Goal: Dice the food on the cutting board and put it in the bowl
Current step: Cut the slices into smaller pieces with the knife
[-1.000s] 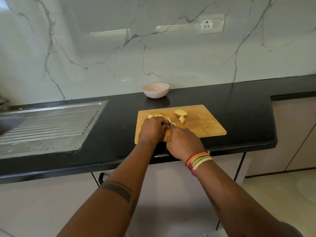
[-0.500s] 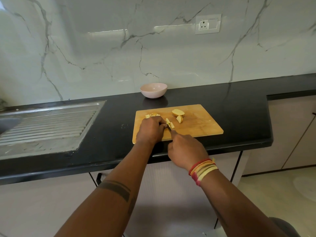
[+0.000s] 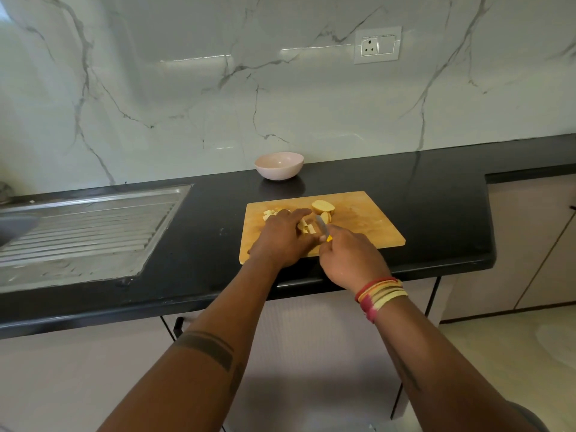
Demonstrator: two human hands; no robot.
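A wooden cutting board [image 3: 367, 219] lies on the black counter. On it are pale potato strips [image 3: 307, 227], a small heap of diced bits [image 3: 270, 212] at the far left, and two uncut wedges [image 3: 323, 207]. My left hand [image 3: 285, 236] rests over the strips, fingers curved on them. My right hand [image 3: 350, 257] grips a small knife [image 3: 322, 227] with a yellow handle, its blade angled up beside the strips. A pink bowl [image 3: 279, 165] stands behind the board near the wall.
A steel sink drainboard [image 3: 87, 226] takes up the counter's left part. The counter's front edge [image 3: 218, 294] runs just below my hands. A wall socket [image 3: 377, 45] sits high on the marble backsplash. The counter steps back at the right, above cabinets.
My right hand has drawn back toward me and lifted the knife, so its blade now shows. My left hand has spread its fingers over the strips.
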